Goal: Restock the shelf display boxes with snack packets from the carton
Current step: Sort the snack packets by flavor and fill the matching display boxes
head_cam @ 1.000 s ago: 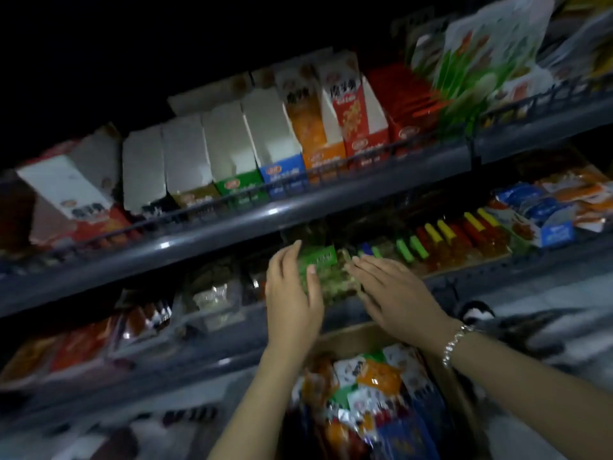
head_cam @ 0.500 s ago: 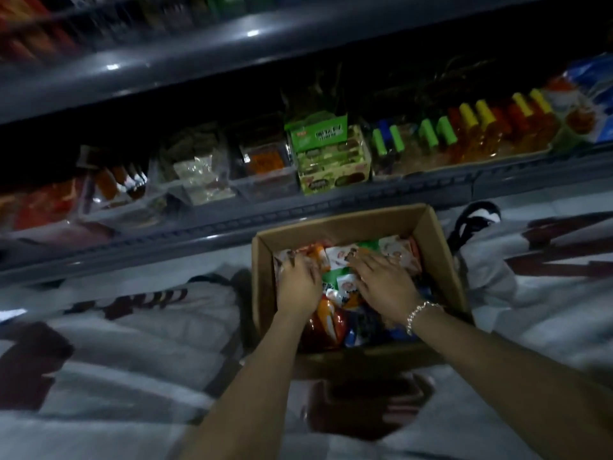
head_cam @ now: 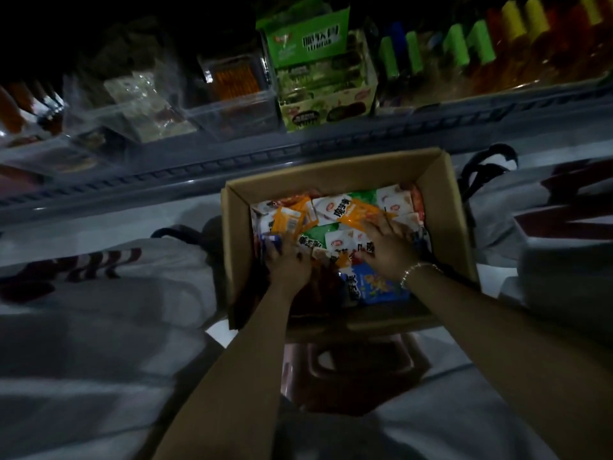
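A: Now, item one, nearest: a dark red stool under the near edge of the carton.

B: And the hands?

A: Both inside the carton. A second ago they were up at the shelf, flat against the green display box; since then both have dropped back to the stock. Left hand: fingers curled down into the packets at the carton's left side, against a blue-edged one, though whether the grip has closed on it I cannot tell. Right hand: fingers spread, pressing flat on the packets right of the carton's centre; bracelet at the wrist.

B: Contents?

A: Snack packets, loose and mixed: orange, white, green, one larger blue at the carton's near side. Carton looks well filled.

B: Beyond the carton?

A: Shelf rail directly behind its far wall. On the shelf, straight back from the carton, the green display box, lid flap raised, packets showing inside. Left of it, clear tubs; right of it, a row of green, yellow and red items, blurred.

B: Reading?

A: One placement appears finished; a fresh pick is starting. Likely many rounds remain, judging by the stock left.
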`<move>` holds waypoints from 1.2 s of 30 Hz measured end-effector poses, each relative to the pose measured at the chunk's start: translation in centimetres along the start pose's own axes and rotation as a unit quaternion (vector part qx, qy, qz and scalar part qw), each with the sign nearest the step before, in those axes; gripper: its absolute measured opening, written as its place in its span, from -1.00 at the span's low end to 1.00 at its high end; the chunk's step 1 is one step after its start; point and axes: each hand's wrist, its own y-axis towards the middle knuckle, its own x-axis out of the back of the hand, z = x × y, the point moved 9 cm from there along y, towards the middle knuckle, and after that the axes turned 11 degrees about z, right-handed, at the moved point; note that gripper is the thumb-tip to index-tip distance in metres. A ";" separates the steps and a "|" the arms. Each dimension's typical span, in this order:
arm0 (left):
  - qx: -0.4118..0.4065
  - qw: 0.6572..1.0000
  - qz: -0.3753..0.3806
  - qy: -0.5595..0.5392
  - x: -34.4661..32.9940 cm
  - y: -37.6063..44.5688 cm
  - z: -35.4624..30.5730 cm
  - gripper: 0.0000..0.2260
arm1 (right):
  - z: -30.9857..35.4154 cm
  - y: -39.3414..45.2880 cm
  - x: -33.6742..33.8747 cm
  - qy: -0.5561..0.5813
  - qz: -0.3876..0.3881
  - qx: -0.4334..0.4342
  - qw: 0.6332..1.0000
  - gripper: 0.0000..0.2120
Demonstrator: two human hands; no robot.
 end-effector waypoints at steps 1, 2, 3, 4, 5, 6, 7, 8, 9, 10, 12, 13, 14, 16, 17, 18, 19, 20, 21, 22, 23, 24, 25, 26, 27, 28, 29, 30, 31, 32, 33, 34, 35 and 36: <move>0.028 1.000 -0.003 -0.010 -0.2 0.0 0.7 -0.48 | 0.0 0.3 -0.2 -0.010 0.007 -0.006 1.000 -0.31; 0.047 0.999 0.000 -0.022 -0.4 0.1 1.4 -0.47 | 0.1 0.6 -0.4 -0.023 0.011 -0.007 1.000 -0.29; 0.054 0.998 0.004 -0.033 -0.6 0.1 1.8 -0.45 | 0.3 0.8 -0.6 -0.033 0.010 -0.005 0.999 -0.28; 0.051 0.998 0.010 -0.041 -0.9 0.2 2.1 -0.43 | 0.5 1.0 -0.9 -0.040 0.007 0.000 0.999 -0.28; 0.046 0.998 0.014 -0.049 -0.9 0.2 2.2 -0.41 | 0.8 1.1 -1.0 -0.046 0.003 0.007 0.999 -0.28; 0.037 0.997 0.017 -0.060 -1.0 0.3 2.4 -0.40 | 1.1 1.0 -1.2 -0.054 -0.004 0.017 0.998 -0.28; 0.023 0.997 0.018 -0.074 -0.9 0.3 2.2 -0.40 | 1.5 1.0 -1.3 -0.063 -0.015 0.029 0.997 -0.30; 0.008 0.996 0.015 -0.086 -0.7 0.3 2.2 -0.41 | 2.0 0.9 -1.3 -0.070 -0.029 0.040 0.996 -0.32; -0.007 0.996 0.010 -0.092 -0.5 0.1 2.0 -0.41 | 2.4 0.8 -1.4 -0.073 -0.043 0.051 0.995 -0.35; -0.017 0.996 0.001 -0.092 -0.2 -0.1 2.0 -0.41 | 3.0 0.7 -1.4 -0.073 -0.058 0.063 0.994 -0.39; -0.024 0.997 -0.023 -0.075 0.3 -0.6 2.2 -0.43 | 4.2 0.4 -1.4 -0.073 -0.086 0.086 0.990 -0.47; -0.021 0.997 -0.035 -0.059 0.5 -0.9 2.4 -0.44 | 4.8 0.3 -1.4 -0.075 -0.097 0.093 0.988 -0.51; -0.019 0.998 -0.045 -0.043 0.6 -1.2 2.5 -0.46 | 5.4 0.2 -1.4 -0.072 -0.099 0.097 0.988 -0.54; -0.021 0.998 -0.058 -0.019 0.8 -1.6 2.5 -0.51 | 6.2 0.6 -1.8 -0.027 -0.072 0.106 0.991 -0.56; -0.026 0.998 -0.060 -0.012 0.8 -1.8 2.5 -0.53 | 6.6 0.8 -2.3 0.004 -0.049 0.110 0.993 -0.55; -0.029 0.998 -0.058 -0.009 0.8 -1.9 2.6 -0.55 | 7.0 1.0 -2.9 0.032 -0.022 0.110 0.993 -0.52; -0.032 0.998 -0.053 -0.012 0.7 -2.1 2.7 -0.57 | 7.2 1.2 -3.4 0.057 0.003 0.103 0.993 -0.49; -0.036 0.998 -0.046 -0.018 0.6 -2.2 2.8 -0.58 | 7.3 1.3 -3.9 0.084 0.024 0.094 0.992 -0.46; -0.038 0.998 -0.040 -0.025 0.6 -2.4 3.0 -0.59 | 7.4 1.4 -4.4 0.109 0.042 0.085 0.990 -0.45; -0.039 0.998 -0.034 -0.032 0.6 -2.5 3.1 -0.60 | 7.5 1.5 -4.7 0.125 0.052 0.079 0.988 -0.45; -0.040 0.998 -0.026 -0.040 0.6 -2.6 3.3 -0.59 | 7.7 1.6 -4.8 0.133 0.056 0.074 0.987 -0.47; -0.040 0.998 -0.018 -0.053 0.6 -2.7 3.4 -0.58 | 7.8 1.8 -4.9 0.139 0.056 0.067 0.986 -0.49; -0.041 0.997 -0.009 -0.069 0.7 -2.7 3.5 -0.58 | 7.9 2.0 -4.8 0.147 0.054 0.058 0.986 -0.51; -0.044 0.995 -0.003 -0.085 0.7 -2.7 3.7 -0.58 | 8.0 2.2 -4.9 0.153 0.054 0.047 0.986 -0.53; -0.048 0.994 0.002 -0.099 0.8 -2.7 3.8 -0.58 | 8.1 2.4 -5.0 0.156 0.056 0.039 0.985 -0.54; -0.050 0.992 0.005 -0.112 0.9 -2.7 3.9 -0.58 | 8.3 2.6 -5.3 0.152 0.062 0.033 0.986 -0.54; -0.052 0.991 0.009 -0.122 1.0 -2.7 4.1 -0.58 | 8.5 2.8 -5.5 0.143 0.068 0.030 0.987 -0.53; -0.052 0.990 0.011 -0.132 1.0 -2.7 4.3 -0.58 | 8.8 2.9 -5.7 0.130 0.073 0.028 0.988 -0.50; -0.053 0.989 0.012 -0.139 1.0 -2.6 4.4 -0.58 | 9.1 3.0 -5.8 0.118 0.074 0.028 0.990 -0.47; -0.055 0.987 0.014 -0.147 1.1 -2.6 4.5 -0.58 | 9.2 3.0 -5.8 0.109 0.074 0.026 0.991 -0.45; -0.057 0.986 0.016 -0.153 1.1 -2.6 4.5 -0.57 | 9.3 3.1 -5.8 0.104 0.071 0.021 0.992 -0.45; -0.059 0.986 0.019 -0.157 1.0 -2.6 4.5 -0.57 | 9.1 3.2 -5.7 0.102 0.069 0.014 0.992 -0.46; -0.059 0.985 0.023 -0.161 1.0 -2.6 4.4 -0.56 | 9.1 3.3 -5.6 0.099 0.066 0.006 0.993 -0.47; -0.059 0.984 0.027 -0.167 0.9 -2.6 4.4 -0.55 | 9.0 3.3 -5.6 0.094 0.064 -0.001 0.994 -0.47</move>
